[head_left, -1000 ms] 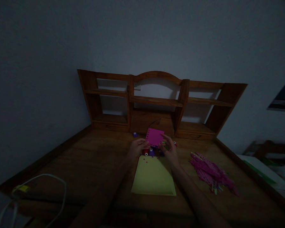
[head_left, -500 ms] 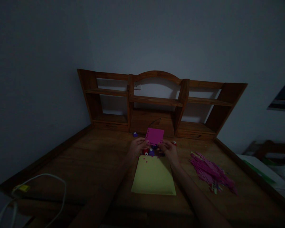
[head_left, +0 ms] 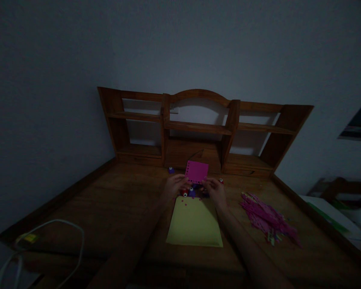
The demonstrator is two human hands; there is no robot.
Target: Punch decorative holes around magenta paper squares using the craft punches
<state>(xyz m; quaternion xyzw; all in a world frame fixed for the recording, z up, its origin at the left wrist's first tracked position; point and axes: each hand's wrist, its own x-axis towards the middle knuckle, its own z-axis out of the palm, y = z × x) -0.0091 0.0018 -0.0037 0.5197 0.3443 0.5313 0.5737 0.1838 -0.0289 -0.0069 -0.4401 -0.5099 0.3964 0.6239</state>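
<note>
And there was the pink card [head_left: 197, 171], nearly square, up beyond the yellow sheet [head_left: 195, 224], punched lower edge nearest the wearer, left hand [head_left: 172, 188] and right hand [head_left: 216, 192] pinching its lower corners between their fingers, neither closer.

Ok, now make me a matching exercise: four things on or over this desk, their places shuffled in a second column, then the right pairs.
1. Pink card
2. Yellow sheet
3. Pink strips
4. White cable

A. Heaped on the desk's right side
B. Looped at the near left
C. Held by left hand and right hand
D. Under loose pink dots

Pairs: 1-C, 2-D, 3-A, 4-B
</note>
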